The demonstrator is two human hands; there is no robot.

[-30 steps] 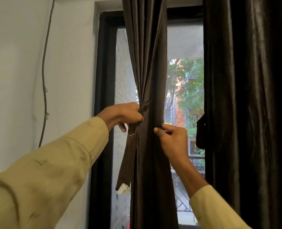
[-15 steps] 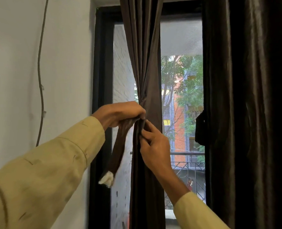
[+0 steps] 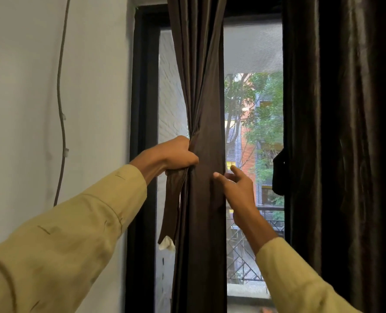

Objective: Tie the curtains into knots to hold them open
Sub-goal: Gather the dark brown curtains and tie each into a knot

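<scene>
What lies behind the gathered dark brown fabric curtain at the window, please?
Behind the gathered dark brown fabric curtain is the black-framed window; beside it show a white brick wall and green trees. What lies directly behind the fabric is covered.

Mid-frame, the left grip (image 3: 178, 154) clutches the gathered brown curtain (image 3: 201, 86) and a hanging strip (image 3: 171, 206); the right grip (image 3: 237, 188), fingers spread, is beside it

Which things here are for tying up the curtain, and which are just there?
For the job: gathered dark brown fabric curtain; narrow brown fabric tie strip, gripped by the left hand; open right hand.
Just there: thin grey cable on the white wall; black window frame.
</scene>
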